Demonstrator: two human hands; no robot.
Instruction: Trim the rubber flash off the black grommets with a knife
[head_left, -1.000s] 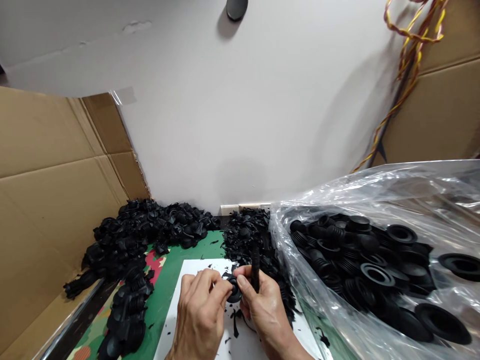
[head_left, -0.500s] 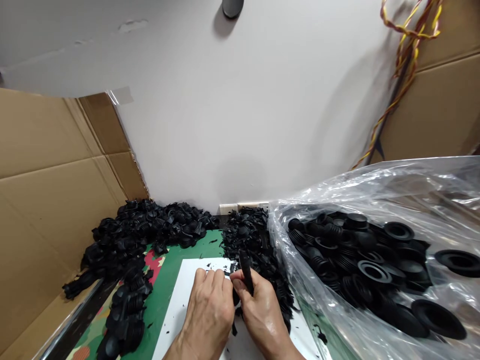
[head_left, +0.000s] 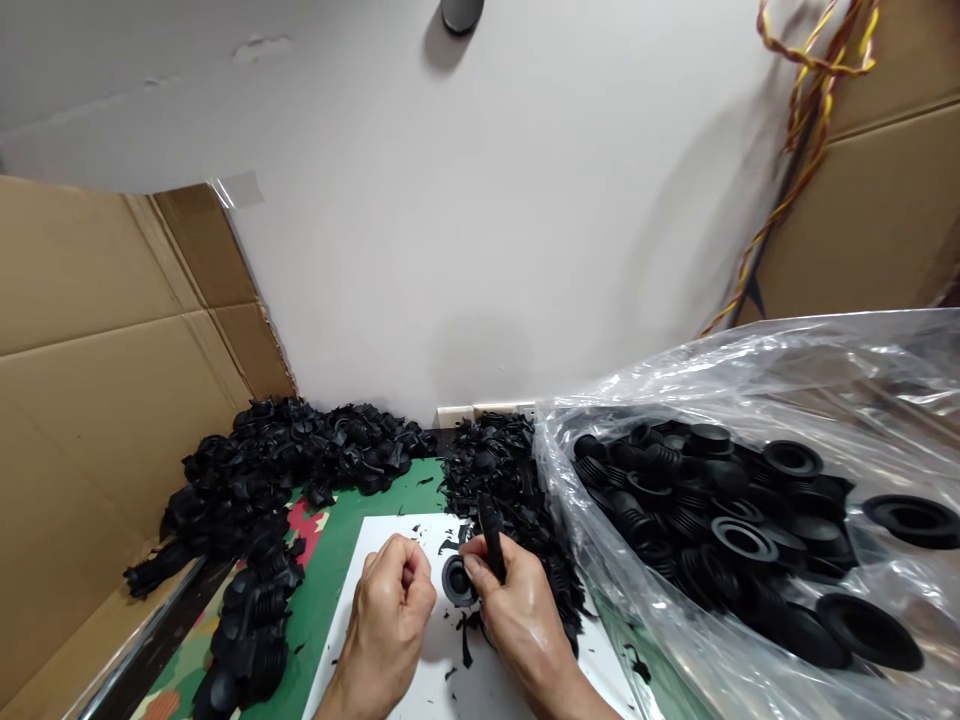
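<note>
Where the right hand [head_left: 519, 598] grips, the black handle [head_left: 490, 535] is hidden.

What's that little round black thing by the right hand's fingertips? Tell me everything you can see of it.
The round black piece looks like rubber, with a ring-shaped rim circling a dark inner face. That face is turned up toward the camera. It shows over the white board; whether it rests there is unclear. The right hand's grip overlaps its right edge.

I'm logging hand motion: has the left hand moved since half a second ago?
Yes: judged against the white sheet, the left hand has shifted left, away from the round black piece.
</note>
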